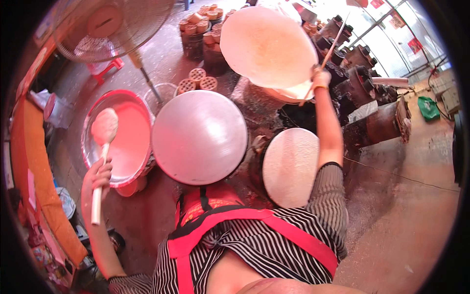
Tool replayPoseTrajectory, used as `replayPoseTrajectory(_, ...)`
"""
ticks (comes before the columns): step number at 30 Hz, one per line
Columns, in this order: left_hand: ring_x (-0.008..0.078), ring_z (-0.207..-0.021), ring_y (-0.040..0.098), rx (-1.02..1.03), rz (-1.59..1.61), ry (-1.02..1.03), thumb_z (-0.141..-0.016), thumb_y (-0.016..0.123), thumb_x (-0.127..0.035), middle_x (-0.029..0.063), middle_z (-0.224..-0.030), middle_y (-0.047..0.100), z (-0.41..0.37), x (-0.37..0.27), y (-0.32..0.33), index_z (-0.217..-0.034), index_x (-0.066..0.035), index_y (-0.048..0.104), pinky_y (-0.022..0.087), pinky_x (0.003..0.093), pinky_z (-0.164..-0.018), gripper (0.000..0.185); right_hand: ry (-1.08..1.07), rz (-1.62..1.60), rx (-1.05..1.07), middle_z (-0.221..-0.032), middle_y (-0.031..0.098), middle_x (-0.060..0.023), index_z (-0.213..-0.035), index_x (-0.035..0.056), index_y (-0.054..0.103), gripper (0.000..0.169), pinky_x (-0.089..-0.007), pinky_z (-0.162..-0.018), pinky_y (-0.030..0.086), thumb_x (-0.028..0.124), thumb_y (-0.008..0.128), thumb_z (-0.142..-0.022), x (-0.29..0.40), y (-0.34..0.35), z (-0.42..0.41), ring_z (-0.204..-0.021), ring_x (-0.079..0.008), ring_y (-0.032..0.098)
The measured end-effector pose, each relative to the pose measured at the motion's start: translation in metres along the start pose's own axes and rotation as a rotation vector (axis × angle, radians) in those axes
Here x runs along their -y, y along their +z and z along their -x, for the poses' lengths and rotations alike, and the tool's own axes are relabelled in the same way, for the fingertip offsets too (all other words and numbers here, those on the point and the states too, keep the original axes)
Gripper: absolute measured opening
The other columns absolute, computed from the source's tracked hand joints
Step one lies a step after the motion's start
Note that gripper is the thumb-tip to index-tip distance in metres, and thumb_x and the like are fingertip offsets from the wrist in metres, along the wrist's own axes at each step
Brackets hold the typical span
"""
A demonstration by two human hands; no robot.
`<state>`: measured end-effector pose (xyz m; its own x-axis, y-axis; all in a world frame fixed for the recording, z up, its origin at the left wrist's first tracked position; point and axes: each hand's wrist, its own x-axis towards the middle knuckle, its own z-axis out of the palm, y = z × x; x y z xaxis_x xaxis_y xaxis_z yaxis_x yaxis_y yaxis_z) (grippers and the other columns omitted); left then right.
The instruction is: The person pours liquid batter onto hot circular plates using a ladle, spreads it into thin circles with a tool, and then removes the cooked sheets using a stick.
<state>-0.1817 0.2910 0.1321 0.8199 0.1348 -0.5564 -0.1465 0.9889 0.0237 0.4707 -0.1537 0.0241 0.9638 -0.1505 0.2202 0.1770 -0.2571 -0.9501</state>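
My left hand (pixel 100 177) grips the pale handle of a ladle (pixel 104 126), whose round head is coated in batter above a red-rimmed basin (pixel 128 137) of pale batter. My right hand (pixel 320 78) holds a thin wooden stick (pixel 335 42) at the edge of a large, thin round sheet of cooked batter (pixel 270 47). Below that sheet lies another pale round surface (pixel 290 93), mostly hidden. Between my arms is a round, smooth metal griddle (pixel 200 137) with a bare, shiny top. Another round griddle (pixel 292 167), covered by a pale sheet, is beside my right arm.
A standing fan (pixel 106 22) is at the upper left. Honeycomb briquettes (pixel 197 79) lie beyond the middle griddle, with more in buckets (pixel 192 44) behind. Dark cylindrical stoves (pixel 378 125) line the right side, and an orange-covered table edge (pixel 44 176) is at left.
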Motion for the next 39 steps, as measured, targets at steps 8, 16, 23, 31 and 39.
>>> replayPoseTrajectory(8,0.0113,-0.053,0.042,-0.073,-0.015,-0.005,-0.103,0.026,-0.019,0.0068,-0.078,0.036,-0.015,0.119,0.075,-0.119,0.011,0.032,0.04,0.0236,-0.039,0.035,0.553,0.115,-0.496,-0.08,0.067,-0.0098,-0.092,0.0024,0.065,0.024,-0.0328,-0.058,0.049,0.023,0.069,-0.081,-0.2,-0.011,0.009,-0.065,-0.0198,0.063)
replayPoseTrajectory(16,0.0134,-0.052,0.042,-0.044,-0.017,-0.144,-0.102,0.025,-0.016,0.008,-0.079,0.035,-0.033,0.174,0.117,-0.122,0.012,0.029,0.04,0.0254,-0.038,0.035,0.514,-0.313,-0.527,-0.077,0.063,-0.0068,-0.095,-0.0003,0.061,0.015,-0.0295,-0.053,0.046,0.008,0.063,-0.083,-0.137,-0.024,0.033,-0.061,-0.015,0.058)
replayPoseTrajectory(23,0.01,-0.048,0.039,-0.119,-0.115,-0.271,-0.101,0.03,-0.012,0.0057,-0.075,0.036,-0.059,0.205,0.131,-0.119,0.01,0.034,0.036,0.0226,-0.035,0.029,0.391,-0.388,-0.437,-0.061,0.051,0.0001,-0.094,0.0077,0.059,0.019,-0.0273,-0.035,0.033,0.027,0.058,-0.091,-0.155,-0.057,0.038,-0.04,-0.0114,0.043)
replayPoseTrajectory(31,0.0007,-0.043,0.031,-0.138,-0.807,-0.386,-0.096,0.045,-0.01,-0.0036,-0.068,0.039,-0.132,0.205,0.073,-0.113,-0.001,0.044,0.026,0.0157,-0.032,0.019,0.599,-0.536,0.482,-0.061,0.05,0.0014,-0.107,0.0057,0.056,0.051,-0.0213,-0.037,0.032,0.053,0.047,-0.091,-0.012,-0.139,0.299,-0.041,-0.0061,0.041)
replayPoseTrajectory(39,0.0407,-0.07,0.056,0.164,-2.142,0.818,-0.075,0.052,-0.004,0.0206,-0.074,0.057,-0.266,0.197,-0.044,-0.085,-0.001,0.057,0.044,0.0455,-0.061,0.011,-0.231,0.364,0.276,-0.089,0.062,-0.0137,-0.121,0.0047,0.057,0.033,-0.0403,-0.06,0.048,0.014,0.057,-0.089,0.003,-0.133,0.555,-0.07,-0.0302,0.061)
